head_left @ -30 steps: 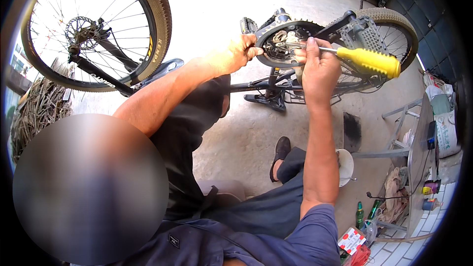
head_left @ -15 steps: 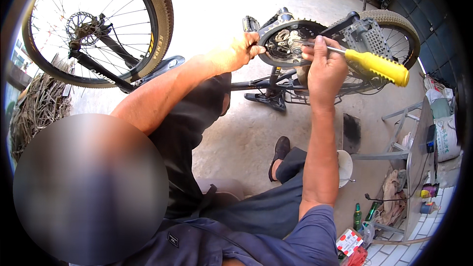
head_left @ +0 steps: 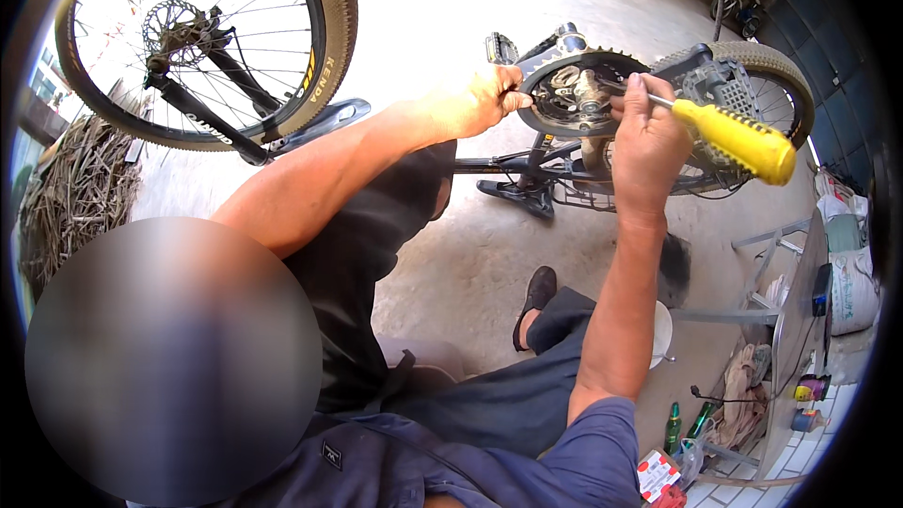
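A bicycle stands upside down in front of me, its crankset with a toothed chainring (head_left: 550,119) facing up at an angle. My left hand (head_left: 489,99) pinches the near left rim of the chainring between thumb and fingers. In my right hand (head_left: 649,136) is a screwdriver (head_left: 738,138) with a yellow ribbed handle, held by its shaft close to the handle. The shaft points left into the middle of the crankset; fingers hide part of the tip. Just beyond my right hand sits a black pedal (head_left: 732,87) on its crank arm.
The front wheel (head_left: 331,47) rises at the left, beside a pile of sticks (head_left: 75,188). The rear wheel (head_left: 795,85) lies behind the pedal. At right stand a table (head_left: 795,357) on metal legs, green bottles (head_left: 673,428) and a white sack (head_left: 853,287).
The whole scene has shifted slightly right and down in the view. Both hands keep their places on the chainring and the screwdriver.
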Demonstrator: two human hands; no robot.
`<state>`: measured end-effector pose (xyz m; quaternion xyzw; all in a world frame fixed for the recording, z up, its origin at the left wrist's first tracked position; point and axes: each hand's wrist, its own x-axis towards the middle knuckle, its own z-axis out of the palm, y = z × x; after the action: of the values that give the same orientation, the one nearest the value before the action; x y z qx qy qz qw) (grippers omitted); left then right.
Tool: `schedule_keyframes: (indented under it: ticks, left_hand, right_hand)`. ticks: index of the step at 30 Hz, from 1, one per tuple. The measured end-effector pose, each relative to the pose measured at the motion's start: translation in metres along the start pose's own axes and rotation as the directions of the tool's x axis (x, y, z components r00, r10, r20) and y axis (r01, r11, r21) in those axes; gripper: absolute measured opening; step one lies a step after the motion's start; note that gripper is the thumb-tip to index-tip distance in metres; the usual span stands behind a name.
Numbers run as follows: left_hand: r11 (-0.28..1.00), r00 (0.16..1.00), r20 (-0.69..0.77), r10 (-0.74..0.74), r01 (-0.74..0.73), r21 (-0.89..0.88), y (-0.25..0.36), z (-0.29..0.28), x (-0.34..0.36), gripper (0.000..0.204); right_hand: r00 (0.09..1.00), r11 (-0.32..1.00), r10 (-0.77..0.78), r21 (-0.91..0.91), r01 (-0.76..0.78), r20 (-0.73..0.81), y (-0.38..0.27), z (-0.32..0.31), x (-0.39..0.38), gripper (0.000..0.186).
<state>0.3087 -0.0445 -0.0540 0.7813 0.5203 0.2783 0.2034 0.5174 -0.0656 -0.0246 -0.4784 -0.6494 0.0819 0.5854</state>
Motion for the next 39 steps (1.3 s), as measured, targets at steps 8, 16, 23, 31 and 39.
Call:
schedule_keyframes:
  ticks: [8, 16, 23, 31, 39]
  left_hand:
    - [1.0, 1.0, 0.004, -0.015, 0.015, 0.004, 0.005, -0.002, -0.001, 0.029]
    - [0.999, 1.0, 0.007, -0.016, 0.017, -0.039, 0.005, -0.002, 0.0, 0.028]
    - [0.998, 1.0, -0.002, 0.013, -0.013, -0.065, -0.004, 0.004, 0.002, 0.023]
    - [0.995, 0.999, 0.007, 0.037, -0.036, -0.093, -0.005, 0.001, 0.003, 0.026]
    - [0.999, 1.0, 0.003, 0.028, -0.027, -0.04, -0.003, 0.0, 0.001, 0.03]
  right_hand:
    - [0.987, 0.987, -0.146, -0.074, 0.142, -0.061, 0.001, 0.008, -0.002, 0.016]
    - [0.979, 0.957, 0.204, 0.213, -0.198, -0.008, -0.006, 0.002, 0.002, 0.019]
    - [0.989, 0.984, 0.149, 0.093, -0.151, 0.024, -0.007, 0.0, 0.0, 0.024]
    - [0.979, 0.962, 0.196, 0.182, -0.202, 0.052, 0.003, 0.006, 0.001, 0.021]
    - [0.991, 0.983, 0.129, 0.134, -0.125, -0.022, -0.005, 0.012, -0.007, 0.017]
